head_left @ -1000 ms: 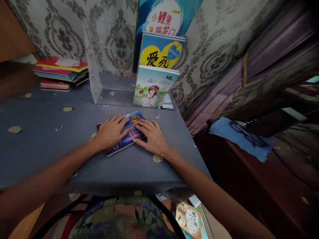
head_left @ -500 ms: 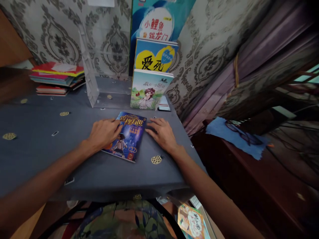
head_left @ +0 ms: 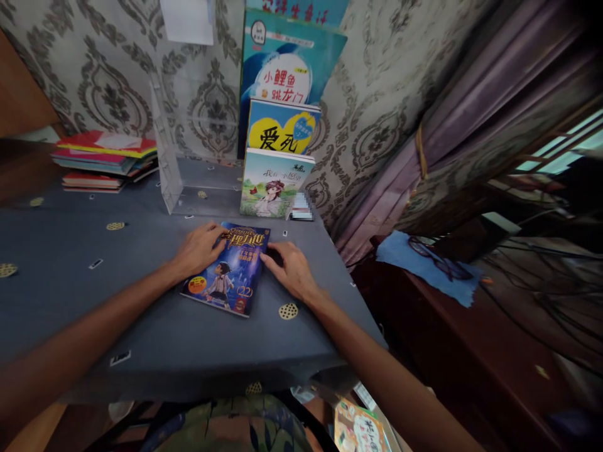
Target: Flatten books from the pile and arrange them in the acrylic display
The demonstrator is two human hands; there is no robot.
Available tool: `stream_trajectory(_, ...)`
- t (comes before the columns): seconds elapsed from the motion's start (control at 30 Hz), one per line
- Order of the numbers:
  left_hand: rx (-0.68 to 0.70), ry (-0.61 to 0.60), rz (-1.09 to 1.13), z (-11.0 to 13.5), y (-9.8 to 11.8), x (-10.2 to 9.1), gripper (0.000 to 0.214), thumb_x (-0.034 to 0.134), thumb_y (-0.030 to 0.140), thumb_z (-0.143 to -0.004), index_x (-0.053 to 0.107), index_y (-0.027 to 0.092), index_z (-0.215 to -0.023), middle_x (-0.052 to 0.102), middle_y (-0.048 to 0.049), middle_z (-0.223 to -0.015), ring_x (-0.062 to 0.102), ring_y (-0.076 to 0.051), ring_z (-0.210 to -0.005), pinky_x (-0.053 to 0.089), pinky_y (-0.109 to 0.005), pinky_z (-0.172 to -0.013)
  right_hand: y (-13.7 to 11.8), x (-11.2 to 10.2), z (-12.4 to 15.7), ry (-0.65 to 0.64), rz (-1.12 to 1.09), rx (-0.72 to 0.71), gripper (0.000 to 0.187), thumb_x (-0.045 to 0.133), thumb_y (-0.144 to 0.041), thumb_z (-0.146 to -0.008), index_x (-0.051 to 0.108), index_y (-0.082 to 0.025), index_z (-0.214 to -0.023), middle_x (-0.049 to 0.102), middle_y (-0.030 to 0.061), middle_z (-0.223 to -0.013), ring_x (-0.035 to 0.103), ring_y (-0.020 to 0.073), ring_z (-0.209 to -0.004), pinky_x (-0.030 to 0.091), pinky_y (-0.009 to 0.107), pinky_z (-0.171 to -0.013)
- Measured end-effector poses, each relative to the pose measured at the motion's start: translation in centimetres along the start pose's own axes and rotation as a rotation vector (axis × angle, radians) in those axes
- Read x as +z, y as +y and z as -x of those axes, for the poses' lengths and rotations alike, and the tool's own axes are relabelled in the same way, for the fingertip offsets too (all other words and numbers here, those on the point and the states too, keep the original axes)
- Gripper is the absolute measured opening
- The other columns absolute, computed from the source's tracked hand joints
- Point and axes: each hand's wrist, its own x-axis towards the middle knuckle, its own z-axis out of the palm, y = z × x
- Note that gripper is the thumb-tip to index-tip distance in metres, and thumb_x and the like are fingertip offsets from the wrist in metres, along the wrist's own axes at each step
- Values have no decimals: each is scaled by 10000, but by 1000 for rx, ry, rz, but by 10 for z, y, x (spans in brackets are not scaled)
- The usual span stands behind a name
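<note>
A paperback book with a purple-blue cover, golden title and a cartoon figure lies flat and slightly turned on the grey patterned tablecloth. My left hand rests over its upper left edge, the fingers stretched onto the cover near the title. At the right edge, my right hand has its thumb against the book, with the other fingers apart from the thumb and curved above the cloth. Neither hand lifts the book.
Behind stands a clear acrylic rack, with a pale green book, a blue-yellow book and taller teal books in tiers. Stacked folders lie at left. Glasses on a blue cloth rest on a dark red surface at right.
My right hand has moved left to the book's right edge. My left hand has slid up a little, baring the orange badge. The camera view has tilted up slightly.
</note>
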Motion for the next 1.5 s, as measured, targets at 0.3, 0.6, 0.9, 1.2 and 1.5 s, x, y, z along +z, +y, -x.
stream_trajectory(0.3, -77, 47, -23, 9, 9, -6, 347, 421, 290, -967, 703, 180, -1137, 730, -93, -1041, 681, -238, -903, 547, -384, -870, 14, 7, -8, 20, -138, 106, 651, 521, -275, -937, 352, -127, -1548, 725, 121, -1220, 673, 248, -1044, 538, 412, -933)
stream_trajectory(0.6, 42, 52, 3, 9, 1, 6, 344, 411, 296, -981, 639, 155, -1197, 653, -142, -1236, 599, -280, -1167, 486, -470, -1045, 11, 11, -12, 78, -17, -9, 500, 482, -280, -949, 522, -164, -1433, 638, 151, -1367, 559, 310, -1260, 424, 527, -1091)
stream_trajectory(0.9, 61, 72, 43, 8, -5, 15, 324, 401, 275, -978, 613, 181, -1204, 668, -125, -1266, 596, -273, -1202, 464, -488, -1080, 3, 4, -14, -113, 50, 19, 542, 477, -384, -999, 446, -171, -1497, 590, 164, -1439, 545, 318, -1306, 428, 532, -1070)
stream_trajectory(1.2, 63, 58, 6, 8, -5, 16, 357, 384, 276, -990, 607, 154, -1239, 657, -143, -1305, 593, -274, -1213, 461, -480, -1082, 3, 1, -11, -152, 50, -5, 554, 494, -406, -1000, 436, -184, -1505, 552, 170, -1485, 518, 314, -1354, 410, 546, -1101)
stream_trajectory(1.5, 53, 85, 2, 9, -6, 21, 347, 398, 276, -998, 625, 184, -1243, 655, -129, -1339, 583, -277, -1245, 474, -505, -1063, 3, -6, 4, -238, 29, -44, 741, 569, -656, -919, 420, -261, -1529, 383, 166, -1613, 407, 341, -1457, 369, 589, -1146)
